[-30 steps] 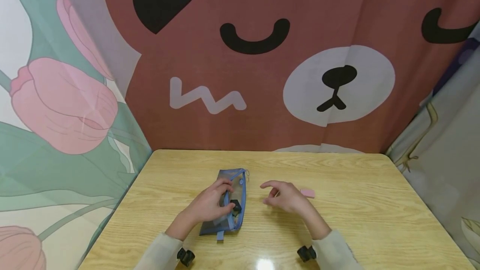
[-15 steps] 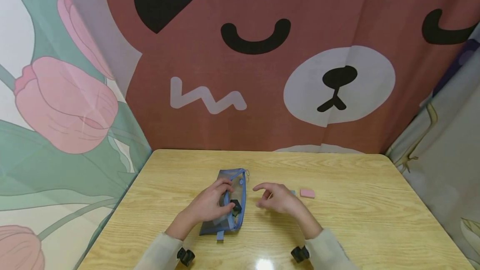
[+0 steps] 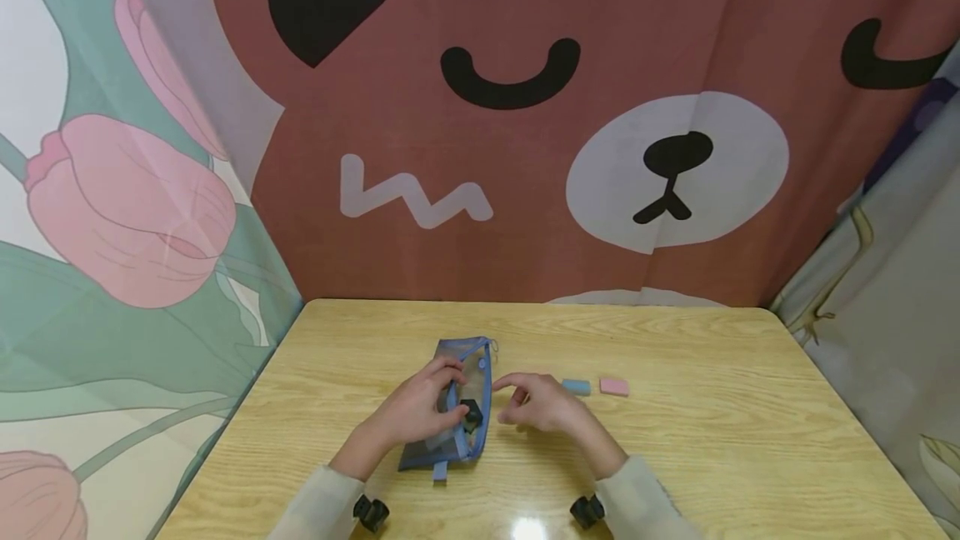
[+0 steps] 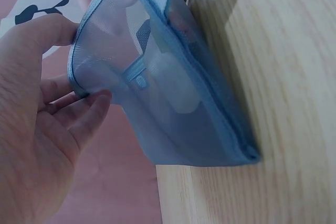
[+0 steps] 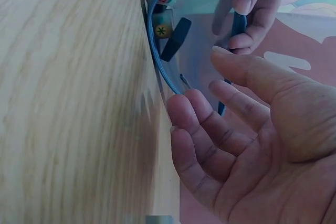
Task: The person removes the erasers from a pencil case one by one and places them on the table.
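Note:
A blue see-through mesh zip pouch [image 3: 431, 448] lies on the table, its mouth held apart toward the right. My left hand [image 3: 420, 407] pinches one edge of that mouth between thumb and fingers, plain in the left wrist view on the pouch [image 4: 173, 114]. Inside, the right wrist view shows a dark flat-sided piece [image 5: 176, 39] and small pieces, one with a yellow face [image 5: 163, 30]. My right hand [image 3: 543, 402] hovers just right of the mouth, fingers loosely bent, holding nothing. Its palm and fingers [image 5: 226, 145] face the opening in the right wrist view.
Right of my right hand, a small blue block [image 3: 576, 387] and a small pink block [image 3: 613, 387] lie side by side on the wooden table [image 3: 697, 440]. A curtain with a bear print [image 3: 525, 257] hangs behind the table's back edge.
My right hand has moved left toward the pouch's mouth, uncovering the blue block and all of the pink one. My left hand and the pouch have stayed in place.

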{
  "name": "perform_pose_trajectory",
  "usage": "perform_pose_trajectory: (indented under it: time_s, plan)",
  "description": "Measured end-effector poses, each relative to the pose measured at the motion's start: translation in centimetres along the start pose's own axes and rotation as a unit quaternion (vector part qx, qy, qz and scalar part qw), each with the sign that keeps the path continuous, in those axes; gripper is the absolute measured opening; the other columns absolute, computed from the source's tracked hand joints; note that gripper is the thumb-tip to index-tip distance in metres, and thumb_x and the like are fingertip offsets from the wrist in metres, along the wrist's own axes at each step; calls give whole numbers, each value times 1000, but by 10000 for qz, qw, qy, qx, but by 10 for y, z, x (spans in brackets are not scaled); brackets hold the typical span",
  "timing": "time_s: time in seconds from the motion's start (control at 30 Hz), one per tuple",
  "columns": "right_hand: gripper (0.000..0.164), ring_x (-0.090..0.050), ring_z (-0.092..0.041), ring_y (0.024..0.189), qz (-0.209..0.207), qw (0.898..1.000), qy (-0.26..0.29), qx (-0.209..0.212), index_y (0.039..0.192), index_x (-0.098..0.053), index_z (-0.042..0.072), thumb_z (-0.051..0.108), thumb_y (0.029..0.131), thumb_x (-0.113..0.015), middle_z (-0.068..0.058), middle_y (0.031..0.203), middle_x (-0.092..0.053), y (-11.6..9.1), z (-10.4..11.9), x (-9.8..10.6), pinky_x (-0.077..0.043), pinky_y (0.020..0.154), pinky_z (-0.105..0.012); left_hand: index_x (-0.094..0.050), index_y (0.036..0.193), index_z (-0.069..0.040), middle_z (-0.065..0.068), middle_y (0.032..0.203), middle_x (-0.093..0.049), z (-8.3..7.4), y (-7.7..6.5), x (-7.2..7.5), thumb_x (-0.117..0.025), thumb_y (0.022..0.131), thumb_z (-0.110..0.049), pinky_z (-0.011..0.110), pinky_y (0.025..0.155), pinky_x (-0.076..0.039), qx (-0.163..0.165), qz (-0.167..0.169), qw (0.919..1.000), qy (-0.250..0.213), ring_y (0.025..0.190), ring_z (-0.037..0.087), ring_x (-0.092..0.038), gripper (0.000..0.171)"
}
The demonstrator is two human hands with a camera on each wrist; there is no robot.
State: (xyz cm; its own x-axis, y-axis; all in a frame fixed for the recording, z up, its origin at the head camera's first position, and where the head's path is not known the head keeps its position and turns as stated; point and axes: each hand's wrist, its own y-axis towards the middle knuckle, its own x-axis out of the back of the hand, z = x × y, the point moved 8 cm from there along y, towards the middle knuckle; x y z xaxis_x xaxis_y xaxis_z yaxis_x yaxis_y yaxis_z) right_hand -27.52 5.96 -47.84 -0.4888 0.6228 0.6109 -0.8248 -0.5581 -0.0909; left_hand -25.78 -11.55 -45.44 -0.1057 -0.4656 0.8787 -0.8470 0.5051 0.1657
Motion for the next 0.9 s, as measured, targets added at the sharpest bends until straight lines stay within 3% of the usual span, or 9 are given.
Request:
perform_pose_trajectory:
  time_s: [0.4, 0.9]
  plan:
    - [45, -64, -22, 69, 78, 9999, 55, 66, 133, -64, 10, 19, 91, -77, 3, 82, -65, 7, 2, -12, -47, 60, -32, -65, 123, -8, 7, 144, -50, 1, 0, 0, -70, 95, -35, 39, 89, -53, -87, 22, 9999, -68, 117, 19, -59, 40]
    - [48, -64, -18, 66, 253, 9996, -49, -124, 133, -65, 13, 21, 89, -79, 4, 78, -67, 19, -2, -24, -48, 61, -32, -65, 122, -8, 7, 144, -50, -1, -1, 2, -69, 95, -36, 39, 91, -53, -122, 26, 9999, -81, 117, 18, -59, 39]
